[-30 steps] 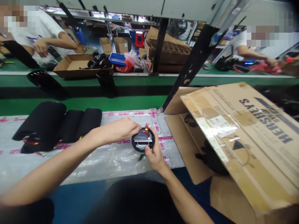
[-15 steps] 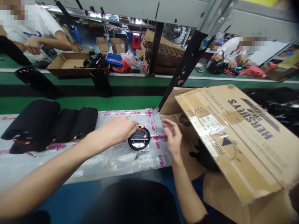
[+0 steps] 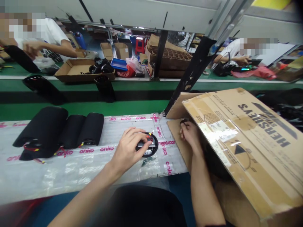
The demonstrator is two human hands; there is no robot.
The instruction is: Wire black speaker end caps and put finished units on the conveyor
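Observation:
My left hand [image 3: 131,146] reaches over a round black housing [image 3: 155,148] lying on the plastic-covered bench. Its thumb and fingers are closed over the housing's left side and partly hide it. Red and black wires with a yellow piece [image 3: 150,134] show inside the housing. Inside the mouth of the tipped cardboard box [image 3: 236,135] is my right hand [image 3: 190,134], its fingers bent around a small black part [image 3: 183,121] whose kind I cannot make out. The box wall shades the space behind that hand.
Black fabric-covered cylinders [image 3: 92,129] with wires lie at the left of the bench [image 3: 78,170]. A black post [image 3: 189,75] rises behind the box. Across the green line [image 3: 132,107], two co-workers handle parts near a shallow carton [image 3: 78,69] and a blue tray [image 3: 118,64].
My right hand has moved from beside the box into its opening and closed around a small black part. The left hand has shifted from the housing's rim to over it, fingers curled.

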